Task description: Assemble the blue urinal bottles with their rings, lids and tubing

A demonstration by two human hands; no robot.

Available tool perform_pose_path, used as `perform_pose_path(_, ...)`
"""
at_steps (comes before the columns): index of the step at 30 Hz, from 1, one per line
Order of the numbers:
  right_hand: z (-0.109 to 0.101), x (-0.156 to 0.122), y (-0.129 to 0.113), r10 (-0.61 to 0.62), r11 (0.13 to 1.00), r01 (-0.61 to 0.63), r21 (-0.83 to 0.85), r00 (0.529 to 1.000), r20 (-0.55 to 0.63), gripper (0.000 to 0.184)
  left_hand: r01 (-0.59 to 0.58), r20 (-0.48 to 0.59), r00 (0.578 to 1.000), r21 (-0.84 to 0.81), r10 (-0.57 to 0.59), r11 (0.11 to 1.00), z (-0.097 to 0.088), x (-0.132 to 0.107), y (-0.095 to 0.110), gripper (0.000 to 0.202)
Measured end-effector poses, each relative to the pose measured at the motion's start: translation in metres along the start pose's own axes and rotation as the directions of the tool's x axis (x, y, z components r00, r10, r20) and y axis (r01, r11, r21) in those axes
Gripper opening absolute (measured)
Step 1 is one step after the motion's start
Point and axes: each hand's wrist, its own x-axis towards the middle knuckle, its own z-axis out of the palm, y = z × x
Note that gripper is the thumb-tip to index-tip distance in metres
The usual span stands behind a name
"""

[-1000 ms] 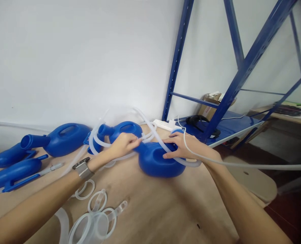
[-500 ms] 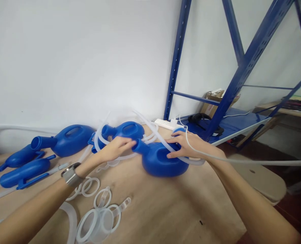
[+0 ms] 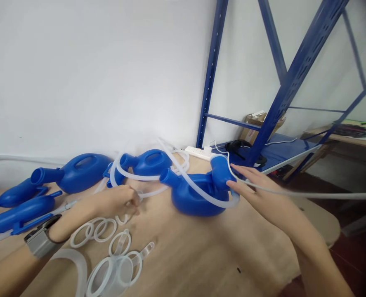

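Observation:
A blue plastic jug (image 3: 195,198) with a spout at its left end lies on the wooden table (image 3: 201,255). A clear flexible tube (image 3: 201,190) loops over it. My right hand (image 3: 257,187) has its fingers stretched out, fingertips against the jug's raised right end, and the tube runs across the hand's back. My left hand (image 3: 114,204) is to the left of the jug, with its fingers pinched on a thin end of the clear tube. A watch (image 3: 38,239) sits on that wrist.
Several more blue jugs (image 3: 77,171) lie along the wall at the left. Clear rings (image 3: 93,231) and clear cups (image 3: 117,270) lie near the front. A blue metal rack (image 3: 275,111), a power strip (image 3: 198,152), a cardboard box (image 3: 257,123) and a stool (image 3: 319,218) are on the right.
My left hand has drawn back to the left, away from the jug's spout, still pinching the tube. My right hand has slid off the jug's top to its right end, fingers straightened.

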Motion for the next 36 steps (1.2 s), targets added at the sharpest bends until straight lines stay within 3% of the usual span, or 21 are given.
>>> perform_pose_path(2, 0.013, -0.006, 0.017, 0.023, 0.984, -0.032, 0.173, 0.998, 0.054, 0.084, -0.055, -0.006, 0.998, 0.031, 0.055, 0.998, -0.004, 0.013, 0.017, 0.026)
perform_pose_path(5, 0.034, -0.004, 0.028, 0.013, 0.926, -0.049, 0.375, 0.995, 0.097, 0.088, -0.006, -0.266, 0.962, 0.183, 0.055, 0.983, -0.003, 0.038, 0.042, 0.053)
perform_pose_path(7, 0.046, 0.0, 0.026, 0.029, 0.885, -0.058, 0.461, 0.997, 0.069, 0.091, 0.031, -0.353, 0.935, 0.208, 0.045, 0.978, 0.002, 0.056, 0.051, 0.073)
perform_pose_path(10, 0.054, 0.011, 0.017, 0.046, 0.848, -0.07, 0.525, 0.997, 0.058, 0.094, -0.122, -0.301, 0.942, 0.11, 0.15, 0.986, 0.016, 0.08, 0.053, 0.059)
perform_pose_path(13, 0.055, 0.029, 0.011, 0.037, 0.848, -0.076, 0.524, 0.996, 0.085, 0.089, -0.263, -0.295, 0.917, 0.06, 0.269, 0.963, 0.029, 0.092, 0.049, 0.041)
perform_pose_path(16, 0.059, 0.058, 0.002, 0.052, 0.83, -0.106, 0.548, 0.992, 0.114, 0.081, -0.264, -0.314, 0.909, 0.071, 0.273, 0.962, 0.035, 0.096, 0.046, 0.042)
perform_pose_path(19, 0.07, 0.091, -0.018, 0.06, 0.75, -0.121, 0.65, 0.991, 0.116, 0.083, -0.243, -0.345, 0.904, 0.073, 0.253, 0.967, 0.038, 0.1, 0.048, 0.048)
perform_pose_path(21, 0.077, 0.11, -0.038, 0.04, 0.677, -0.063, 0.733, 0.998, 0.048, 0.094, -0.206, -0.386, 0.897, 0.069, 0.216, 0.976, 0.039, 0.105, 0.049, 0.058)
perform_pose_path(24, 0.079, 0.126, -0.066, -0.144, 0.646, 0.21, 0.734, 0.978, -0.153, 0.104, -0.098, -0.487, 0.866, 0.058, 0.113, 0.994, 0.033, 0.107, 0.051, 0.066)
perform_pose_path(25, 0.076, 0.127, -0.073, -0.223, 0.638, 0.313, 0.704, 0.949, -0.22, 0.104, -0.057, -0.538, 0.84, 0.045, 0.073, 0.997, 0.027, 0.104, 0.052, 0.059)
perform_pose_path(27, 0.069, 0.122, -0.085, -0.4, 0.615, 0.488, 0.619, 0.87, -0.288, 0.101, -0.008, -0.686, 0.728, -0.011, -0.002, 1.0, 0.012, 0.09, 0.055, 0.043)
perform_pose_path(28, 0.065, 0.116, -0.091, -0.495, 0.603, 0.557, 0.571, 0.823, -0.28, 0.099, -0.014, -0.786, 0.617, -0.057, -0.036, 0.998, 0.003, 0.081, 0.057, 0.038)
perform_pose_path(29, 0.061, 0.109, -0.097, -0.585, 0.594, 0.613, 0.521, 0.774, -0.244, 0.096, -0.05, -0.865, 0.499, -0.081, -0.045, 0.995, -0.006, 0.07, 0.06, 0.042)
perform_pose_path(30, 0.058, 0.1, -0.103, -0.656, 0.587, 0.658, 0.472, 0.728, -0.2, 0.094, -0.094, -0.913, 0.407, -0.051, -0.008, 0.994, -0.016, 0.058, 0.063, 0.056)
perform_pose_path(31, 0.057, 0.092, -0.11, -0.712, 0.58, 0.692, 0.431, 0.687, -0.146, 0.092, -0.117, -0.933, 0.359, -0.006, 0.036, 0.993, -0.024, 0.047, 0.066, 0.067)
perform_pose_path(33, 0.058, 0.077, -0.123, -0.778, 0.575, 0.734, 0.362, 0.627, -0.036, 0.089, -0.084, -0.922, 0.374, 0.072, 0.099, 0.994, -0.037, 0.029, 0.069, 0.063)
perform_pose_path(35, 0.063, 0.067, -0.134, -0.787, 0.579, 0.751, 0.318, 0.617, -0.025, 0.088, -0.019, -0.912, 0.397, 0.103, 0.102, 0.994, -0.043, 0.018, 0.068, 0.044)
perform_pose_path(36, 0.067, 0.064, -0.138, -0.785, 0.577, 0.755, 0.311, 0.618, -0.044, 0.088, 0.013, -0.919, 0.384, 0.104, 0.091, 0.994, -0.043, 0.015, 0.066, 0.037)
